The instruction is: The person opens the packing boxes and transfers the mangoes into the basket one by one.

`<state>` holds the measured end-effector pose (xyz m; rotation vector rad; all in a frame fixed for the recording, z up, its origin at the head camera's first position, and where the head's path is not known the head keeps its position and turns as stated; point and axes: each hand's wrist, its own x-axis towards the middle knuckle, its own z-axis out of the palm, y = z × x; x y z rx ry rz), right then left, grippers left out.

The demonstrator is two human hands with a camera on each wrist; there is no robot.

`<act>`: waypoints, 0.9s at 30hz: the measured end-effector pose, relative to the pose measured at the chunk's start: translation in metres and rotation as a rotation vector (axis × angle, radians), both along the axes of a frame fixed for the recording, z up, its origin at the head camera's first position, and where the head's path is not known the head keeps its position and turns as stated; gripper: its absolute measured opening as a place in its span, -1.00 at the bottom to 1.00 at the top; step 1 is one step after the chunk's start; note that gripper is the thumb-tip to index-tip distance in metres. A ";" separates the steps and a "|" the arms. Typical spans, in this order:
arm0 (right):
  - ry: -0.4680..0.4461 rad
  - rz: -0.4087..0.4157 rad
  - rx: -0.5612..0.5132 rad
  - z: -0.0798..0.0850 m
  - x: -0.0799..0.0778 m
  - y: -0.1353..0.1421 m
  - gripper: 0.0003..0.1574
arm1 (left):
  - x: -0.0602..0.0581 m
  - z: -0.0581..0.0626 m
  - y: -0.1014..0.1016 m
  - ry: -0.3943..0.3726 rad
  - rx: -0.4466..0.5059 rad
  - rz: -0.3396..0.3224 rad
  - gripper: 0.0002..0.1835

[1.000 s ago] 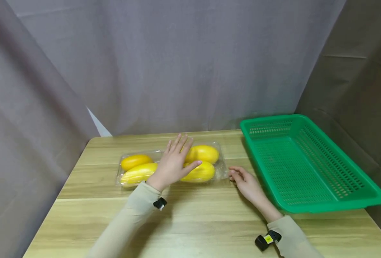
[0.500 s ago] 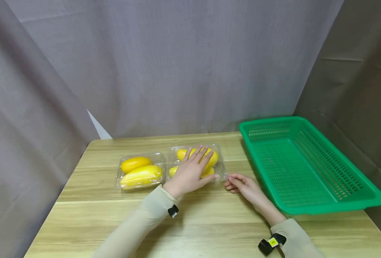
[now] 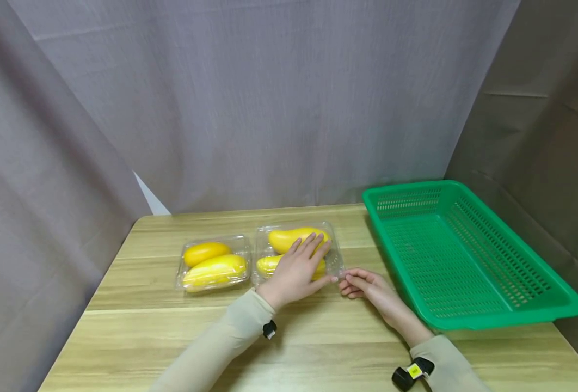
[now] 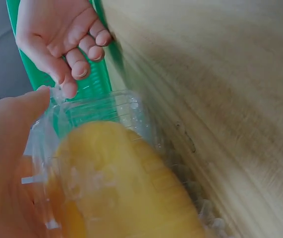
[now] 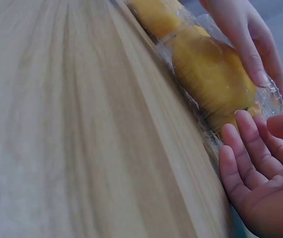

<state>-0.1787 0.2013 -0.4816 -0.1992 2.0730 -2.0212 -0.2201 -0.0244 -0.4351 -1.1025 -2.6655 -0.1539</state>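
Two clear plastic clamshell boxes stand side by side on the table, each with two yellow mangoes. My left hand (image 3: 296,275) rests on the right-hand box (image 3: 337,253), its fingers spread over the lid and partly hiding the mangoes. At that box's near right corner, my right hand (image 3: 374,294) pinches the plastic edge between thumb and forefinger, the other fingers loosely bent. The left wrist view shows a mango (image 4: 126,183) close up through the plastic. Left of my left hand is the other box (image 3: 242,246), with its front mango (image 3: 215,270) under the lid.
A large green plastic basket (image 3: 401,272) with perforated sides stands on the right of the wooden table (image 3: 137,332), close to my right hand. A grey curtain (image 3: 250,109) hangs behind the table's back edge.
My left hand has slid right, from between the two boxes onto the right-hand box. My right hand has shifted slightly inward and now pinches that box's corner.
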 end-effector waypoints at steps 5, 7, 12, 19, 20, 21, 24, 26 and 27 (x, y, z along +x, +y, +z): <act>-0.016 0.021 -0.030 -0.002 -0.002 -0.001 -0.59 | -0.001 -0.004 0.000 0.012 -0.021 0.008 -0.13; -0.022 0.025 -0.042 -0.003 -0.002 -0.002 -0.61 | -0.001 -0.005 0.000 0.018 -0.027 0.009 -0.13; -0.036 0.028 -0.069 -0.005 -0.004 -0.003 -0.71 | -0.001 -0.006 0.000 0.035 -0.032 0.005 -0.14; -0.013 0.059 -0.085 -0.006 -0.002 0.000 -0.64 | -0.001 -0.005 0.001 0.047 -0.042 0.002 -0.16; -0.011 0.063 -0.087 -0.006 -0.002 0.000 -0.63 | -0.001 -0.005 0.001 0.044 -0.045 0.002 -0.16; -0.011 0.067 -0.090 -0.006 -0.002 0.001 -0.61 | -0.001 -0.005 0.001 0.042 -0.048 0.003 -0.16; -0.017 0.075 -0.102 -0.008 -0.002 0.002 -0.60 | 0.000 -0.004 0.001 0.036 -0.053 0.007 -0.16; -0.020 0.077 -0.111 -0.009 -0.002 0.003 -0.61 | 0.000 -0.004 0.001 0.028 -0.057 0.010 -0.16; -0.020 0.079 -0.114 -0.009 -0.002 0.003 -0.61 | 0.000 -0.004 0.001 0.026 -0.057 0.011 -0.16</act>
